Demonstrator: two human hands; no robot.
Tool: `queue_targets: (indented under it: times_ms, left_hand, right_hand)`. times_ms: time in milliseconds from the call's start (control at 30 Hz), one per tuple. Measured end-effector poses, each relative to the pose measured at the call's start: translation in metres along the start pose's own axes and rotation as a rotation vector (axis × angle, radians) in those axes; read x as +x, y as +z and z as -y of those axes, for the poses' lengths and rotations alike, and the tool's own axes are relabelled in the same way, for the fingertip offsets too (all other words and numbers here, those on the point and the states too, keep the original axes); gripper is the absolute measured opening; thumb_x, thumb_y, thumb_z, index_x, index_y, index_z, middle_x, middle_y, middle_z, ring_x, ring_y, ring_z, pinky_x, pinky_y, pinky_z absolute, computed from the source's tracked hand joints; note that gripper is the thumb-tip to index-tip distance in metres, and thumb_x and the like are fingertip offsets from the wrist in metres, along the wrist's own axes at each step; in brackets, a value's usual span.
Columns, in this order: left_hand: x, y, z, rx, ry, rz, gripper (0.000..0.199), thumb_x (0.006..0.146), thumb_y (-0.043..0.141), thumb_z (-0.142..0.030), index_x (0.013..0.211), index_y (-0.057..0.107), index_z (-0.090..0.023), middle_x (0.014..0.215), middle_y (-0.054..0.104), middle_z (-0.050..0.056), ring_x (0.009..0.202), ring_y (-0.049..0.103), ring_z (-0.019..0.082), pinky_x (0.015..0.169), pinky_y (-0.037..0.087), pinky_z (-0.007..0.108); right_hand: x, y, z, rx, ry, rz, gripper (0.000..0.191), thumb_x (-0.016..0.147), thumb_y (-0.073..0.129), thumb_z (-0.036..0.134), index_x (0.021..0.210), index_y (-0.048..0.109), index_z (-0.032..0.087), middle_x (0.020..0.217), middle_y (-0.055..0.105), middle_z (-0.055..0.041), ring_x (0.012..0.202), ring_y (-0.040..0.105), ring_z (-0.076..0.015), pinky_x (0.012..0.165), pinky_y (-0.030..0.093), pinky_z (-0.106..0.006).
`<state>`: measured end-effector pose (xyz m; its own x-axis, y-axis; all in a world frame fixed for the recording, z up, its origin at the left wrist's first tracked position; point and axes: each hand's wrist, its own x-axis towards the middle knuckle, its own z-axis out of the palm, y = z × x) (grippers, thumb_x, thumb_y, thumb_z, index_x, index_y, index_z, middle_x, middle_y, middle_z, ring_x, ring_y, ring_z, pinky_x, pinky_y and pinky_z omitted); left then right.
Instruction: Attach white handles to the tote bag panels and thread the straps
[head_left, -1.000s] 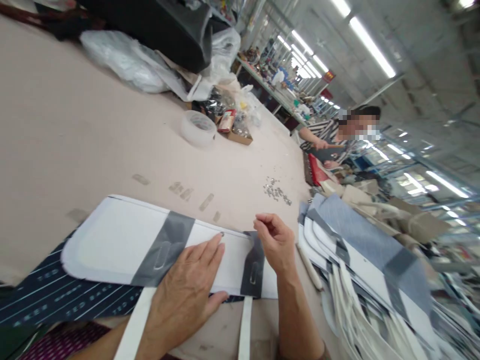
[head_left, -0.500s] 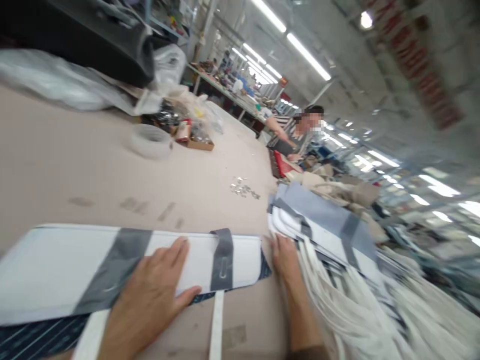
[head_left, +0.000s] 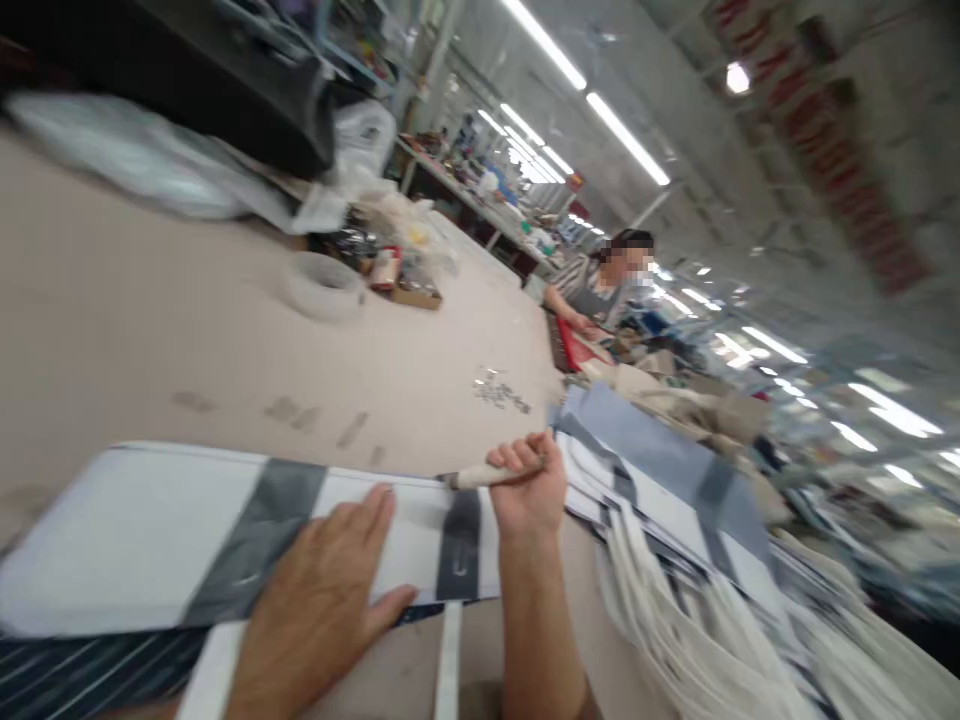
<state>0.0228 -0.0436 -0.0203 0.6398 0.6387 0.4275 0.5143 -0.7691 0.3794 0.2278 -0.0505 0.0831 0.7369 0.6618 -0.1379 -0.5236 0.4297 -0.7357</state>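
Note:
A white fabric panel [head_left: 172, 540] with two grey straps lies on the table, over dark striped cloth [head_left: 90, 665]. My left hand [head_left: 322, 590] rests flat on the panel between the straps, fingers spread and holding nothing. My right hand [head_left: 529, 485] is closed around a white-handled tool [head_left: 480, 474] above the panel's right end. The tool's dark tip points left, near the upper edge and the right grey strap [head_left: 459, 545]. Narrow white bands [head_left: 448, 660] hang from the straps toward me.
Stacked panels [head_left: 660, 500] with long white cords lie at the right. Small metal pieces [head_left: 501, 390] are scattered mid-table. A tape roll [head_left: 324, 287], a small box [head_left: 416, 296] and plastic bags stand farther back. Another person [head_left: 600, 285] works at the far edge.
My right hand has come left from the stacked panels and now grips the white-handled tool over the panel. My left hand stays on the panel. The view has shifted slightly.

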Motion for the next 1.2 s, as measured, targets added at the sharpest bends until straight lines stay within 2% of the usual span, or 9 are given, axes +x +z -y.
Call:
queue_targets:
  times_ms: [33,100,200,333,533,700,1000,1200]
  left_hand:
    - [0.003,-0.008,-0.004,0.028,-0.034,0.076,0.062,0.082,0.066,-0.034,0.137,0.052,-0.010,0.144,0.054,0.016,0.121,0.054,0.034,0.101,0.043,0.047]
    - [0.009,-0.018,-0.008,0.012,-0.108,0.157,0.068,0.081,0.069,-0.044,0.138,0.051,-0.010,0.146,0.052,0.013,0.124,0.052,0.032,0.104,0.042,0.045]
    - [0.009,-0.025,-0.010,-0.043,-0.168,0.185,0.077,0.080,0.069,-0.055,0.140,0.049,-0.011,0.149,0.050,0.011,0.127,0.048,0.030,0.107,0.040,0.046]
    - [0.005,-0.026,-0.011,-0.092,-0.187,0.194,0.079,0.079,0.070,-0.058,0.139,0.050,-0.011,0.149,0.049,0.011,0.126,0.047,0.030,0.105,0.040,0.046]
    - [0.008,-0.025,-0.008,-0.104,-0.173,0.217,0.078,0.081,0.069,-0.059,0.139,0.051,-0.011,0.150,0.048,0.012,0.126,0.047,0.029,0.105,0.038,0.045]
    - [0.010,-0.027,-0.007,-0.104,-0.171,0.239,0.078,0.082,0.067,-0.059,0.140,0.050,-0.011,0.150,0.048,0.011,0.124,0.048,0.028,0.103,0.038,0.043]
    - [0.010,-0.030,-0.006,-0.083,-0.153,0.267,0.079,0.083,0.066,-0.058,0.141,0.047,-0.008,0.149,0.048,0.013,0.124,0.048,0.028,0.102,0.037,0.043]
    - [0.008,-0.027,-0.006,-0.106,-0.137,0.270,0.079,0.085,0.064,-0.056,0.143,0.044,-0.006,0.152,0.044,0.015,0.128,0.045,0.030,0.104,0.036,0.043]
  right_hand:
    - [0.003,0.003,-0.010,0.007,0.024,0.013,0.027,0.072,0.071,0.033,0.066,0.047,0.021,0.043,0.024,0.0151,0.038,0.027,-0.0058,0.046,0.033,-0.022]
    - [0.009,0.004,-0.031,0.008,0.051,0.043,0.029,0.072,0.074,0.035,0.066,0.049,0.021,0.041,0.024,0.0156,0.036,0.024,-0.0054,0.044,0.031,-0.021]
    - [0.011,-0.002,-0.058,-0.051,0.054,0.087,0.030,0.073,0.075,0.037,0.065,0.051,0.021,0.040,0.024,0.0155,0.034,0.021,-0.0053,0.042,0.029,-0.020]
    - [0.012,-0.013,-0.074,-0.114,0.025,0.111,0.031,0.076,0.073,0.038,0.063,0.052,0.020,0.040,0.022,0.0152,0.033,0.019,-0.0050,0.040,0.029,-0.019]
    - [0.016,-0.021,-0.079,-0.041,0.060,0.070,0.025,0.076,0.074,0.032,0.065,0.056,0.019,0.039,0.028,0.0147,0.032,0.023,-0.0044,0.039,0.031,-0.018]
    - [0.017,-0.025,-0.076,-0.082,0.040,0.135,0.025,0.079,0.071,0.032,0.065,0.056,0.018,0.039,0.027,0.0142,0.031,0.023,-0.0046,0.039,0.032,-0.018]
    - [0.018,-0.030,-0.077,-0.121,0.013,0.122,0.024,0.081,0.067,0.030,0.064,0.055,0.019,0.040,0.026,0.0140,0.030,0.024,-0.0046,0.038,0.032,-0.017]
    - [0.016,-0.020,-0.079,-0.126,-0.026,0.107,0.023,0.081,0.068,0.030,0.064,0.056,0.019,0.040,0.024,0.0145,0.031,0.017,-0.0043,0.036,0.030,-0.016]
